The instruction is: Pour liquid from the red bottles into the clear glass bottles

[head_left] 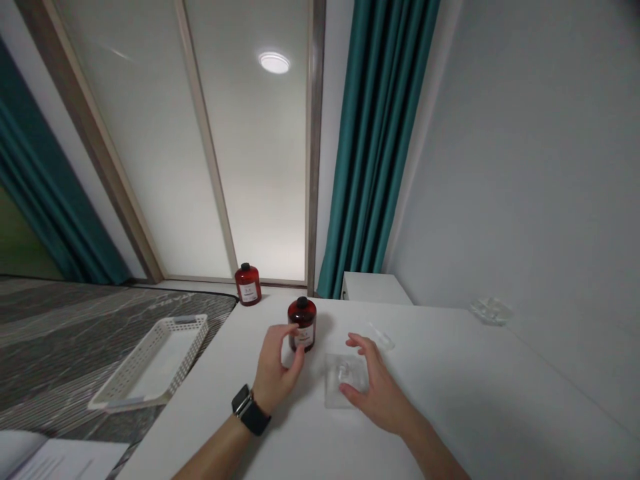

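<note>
My left hand (279,367), with a black watch (250,409) on its wrist, is open in front of a dark red bottle (305,317). Its curved fingers and thumb overlap the bottle's white label from this view; whether they touch it I cannot tell. The bottle stands upright under a black cap. Over the right part of a clear, flat, square plastic piece (332,393) hovers my right hand (376,387), thumb and fingers apart, holding nothing. Just beyond that hand lies a small clear strip-like object (383,335), its kind unclear.
A second red bottle (248,285) stands at the table's far left corner. Left of the white table (450,413), a white perforated basket (113,395) rests on a grey patterned surface near an open book (75,459). Clear crumpled-looking plastic (491,311) lies by the right wall.
</note>
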`<state>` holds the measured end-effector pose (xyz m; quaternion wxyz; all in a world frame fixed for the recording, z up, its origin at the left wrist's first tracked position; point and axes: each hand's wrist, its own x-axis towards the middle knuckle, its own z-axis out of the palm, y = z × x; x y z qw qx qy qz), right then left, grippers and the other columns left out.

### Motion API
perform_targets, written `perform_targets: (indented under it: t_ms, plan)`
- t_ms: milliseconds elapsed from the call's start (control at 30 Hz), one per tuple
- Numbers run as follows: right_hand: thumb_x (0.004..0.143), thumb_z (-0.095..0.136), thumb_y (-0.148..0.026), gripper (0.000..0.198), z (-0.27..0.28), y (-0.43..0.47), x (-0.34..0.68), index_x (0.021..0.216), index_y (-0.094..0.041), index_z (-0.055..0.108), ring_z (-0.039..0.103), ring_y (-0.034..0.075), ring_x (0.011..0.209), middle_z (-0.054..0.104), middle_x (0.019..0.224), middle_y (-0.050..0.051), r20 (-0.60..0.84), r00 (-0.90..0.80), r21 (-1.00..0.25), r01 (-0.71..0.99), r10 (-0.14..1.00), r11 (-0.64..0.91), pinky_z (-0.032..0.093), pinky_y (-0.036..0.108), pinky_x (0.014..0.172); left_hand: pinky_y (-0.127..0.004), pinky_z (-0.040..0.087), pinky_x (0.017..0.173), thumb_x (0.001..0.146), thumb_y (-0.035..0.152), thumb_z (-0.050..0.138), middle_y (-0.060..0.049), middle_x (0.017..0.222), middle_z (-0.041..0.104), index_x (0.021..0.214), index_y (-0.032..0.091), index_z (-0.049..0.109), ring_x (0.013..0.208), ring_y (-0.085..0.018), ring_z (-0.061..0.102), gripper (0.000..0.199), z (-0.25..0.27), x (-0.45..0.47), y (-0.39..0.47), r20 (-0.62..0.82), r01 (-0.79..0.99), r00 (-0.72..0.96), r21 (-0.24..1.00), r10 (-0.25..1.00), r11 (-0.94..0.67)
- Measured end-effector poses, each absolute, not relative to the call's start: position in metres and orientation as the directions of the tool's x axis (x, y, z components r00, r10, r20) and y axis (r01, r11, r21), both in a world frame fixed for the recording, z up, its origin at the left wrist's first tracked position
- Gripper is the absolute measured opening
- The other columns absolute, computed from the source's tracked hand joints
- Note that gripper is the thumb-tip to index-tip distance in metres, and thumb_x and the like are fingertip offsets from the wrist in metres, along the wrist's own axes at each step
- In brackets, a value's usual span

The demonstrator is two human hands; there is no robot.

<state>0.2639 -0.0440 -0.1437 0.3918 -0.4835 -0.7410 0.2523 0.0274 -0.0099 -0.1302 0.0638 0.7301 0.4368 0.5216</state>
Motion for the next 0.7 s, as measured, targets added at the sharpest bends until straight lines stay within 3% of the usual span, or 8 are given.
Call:
perform_targets:
  t_ms: [100, 233, 433, 700]
  plan:
    - [0.068, 0.071, -0.017, 0.090, -0.146, -0.043, 0.269, 0.146, -0.028, 0.026, 0.044, 0.027, 0.131, 0.045, 0.139, 0.011, 0.246, -0.251, -0.782, 0.519, 0.936, 0.345, 0.031, 0.051, 0.113, -0.047, 0.044, 0.100, 0.085, 0.026, 0.060, -0.012, 0.119, 0.053, 0.123, 0.019, 0.045, 0.114, -0.030, 0.052, 0.041, -0.134, 0.021, 0.010, 0.698, 0.589, -0.042, 0.595, 0.714, -0.547]
    - [0.066, 0.074, -0.020, 0.097, -0.148, -0.041, 0.274, 0.149, -0.027, 0.024, 0.049, 0.027, 0.127, 0.051, 0.135, 0.010, 0.118, -0.283, -0.809, 0.529, 0.952, 0.257, 0.032, 0.050, 0.112, -0.051, 0.039, 0.106, 0.076, 0.031, 0.073, -0.017, 0.135, 0.047, 0.137, 0.015, 0.036, 0.127, -0.033, 0.046, 0.073, -0.147, 0.021, 0.036, 0.519, 0.466, -0.006, 0.758, 0.855, -0.457]
    - [0.068, 0.072, -0.019, 0.090, -0.146, -0.041, 0.269, 0.147, -0.026, 0.031, 0.056, 0.025, 0.117, 0.055, 0.129, 0.010, 0.079, -0.278, -0.816, 0.534, 0.957, 0.223, 0.038, 0.045, 0.107, -0.042, 0.052, 0.091, 0.077, 0.026, 0.073, -0.012, 0.118, 0.063, 0.131, 0.015, 0.045, 0.105, -0.026, 0.064, 0.062, -0.157, 0.028, 0.042, 0.332, 0.239, 0.117, 0.905, 0.936, -0.351]
    - [0.064, 0.077, -0.019, 0.094, -0.148, -0.050, 0.257, 0.146, -0.030, 0.033, 0.058, 0.025, 0.111, 0.055, 0.129, 0.008, 0.072, -0.337, -0.823, 0.512, 0.939, 0.247, 0.046, 0.042, 0.100, -0.041, 0.053, 0.092, 0.077, 0.024, 0.074, -0.011, 0.122, 0.064, 0.131, 0.016, 0.046, 0.108, -0.026, 0.064, 0.061, -0.155, 0.025, 0.036, 0.317, 0.233, 0.134, 0.911, 0.939, -0.341]
